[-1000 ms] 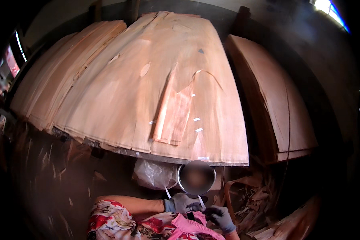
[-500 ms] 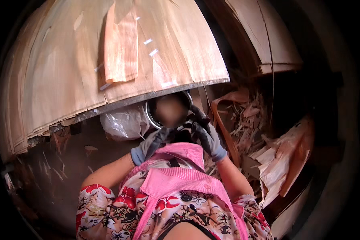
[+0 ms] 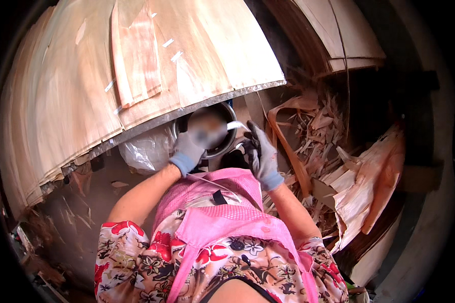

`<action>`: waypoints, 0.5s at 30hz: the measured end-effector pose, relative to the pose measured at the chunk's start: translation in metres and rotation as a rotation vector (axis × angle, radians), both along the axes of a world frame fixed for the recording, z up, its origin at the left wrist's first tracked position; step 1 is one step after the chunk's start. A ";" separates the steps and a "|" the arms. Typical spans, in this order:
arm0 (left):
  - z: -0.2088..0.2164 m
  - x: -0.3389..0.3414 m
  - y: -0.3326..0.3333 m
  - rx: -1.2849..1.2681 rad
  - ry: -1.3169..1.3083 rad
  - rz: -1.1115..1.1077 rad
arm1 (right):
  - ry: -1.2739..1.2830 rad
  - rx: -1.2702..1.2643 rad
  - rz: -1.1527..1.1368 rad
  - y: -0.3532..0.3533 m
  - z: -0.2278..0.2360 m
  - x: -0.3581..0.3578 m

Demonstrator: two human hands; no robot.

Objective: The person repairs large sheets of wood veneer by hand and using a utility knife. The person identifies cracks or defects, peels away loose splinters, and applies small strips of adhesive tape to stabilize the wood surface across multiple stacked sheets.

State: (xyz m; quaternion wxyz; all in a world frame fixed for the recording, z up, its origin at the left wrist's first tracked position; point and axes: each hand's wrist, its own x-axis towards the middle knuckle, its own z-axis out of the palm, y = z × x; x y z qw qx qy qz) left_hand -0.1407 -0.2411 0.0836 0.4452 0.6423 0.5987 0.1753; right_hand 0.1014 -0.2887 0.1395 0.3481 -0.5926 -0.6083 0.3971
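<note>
"Where's that white strip (image 3: pixel 236 124)?"
"Over the round basin (image 3: pixel 221 149), one end at the gloved right hand (image 3: pixel 263 159)."
"Is that grip clamped on it?"
"Can't tell; it only looks to meet the fingertips."
"And the gloved left hand (image 3: pixel 188 150)?"
"At the basin's left side, fingers blurred, grip unclear. The basin's by the bench (image 3: pixel 146 124) edge, beside a clear plastic bag (image 3: pixel 147 150)."

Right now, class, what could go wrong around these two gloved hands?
The white strip by the right hand seems to reach over the bowl and might drop in.
The left hand is at the bowl's near left side, so a knock could tip it.
Loose wood scraps lie heaped on the right and might trip someone.
</note>
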 end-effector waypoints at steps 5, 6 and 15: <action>-0.035 -0.006 0.016 0.128 0.495 -0.195 | -0.359 -0.119 0.081 -0.002 -0.001 0.013; -0.041 -0.006 0.016 0.164 0.507 -0.193 | -0.385 0.006 0.076 -0.002 -0.006 0.008; -0.015 0.008 0.017 0.025 0.390 -0.046 | 0.515 -0.193 -0.184 0.018 -0.090 -0.048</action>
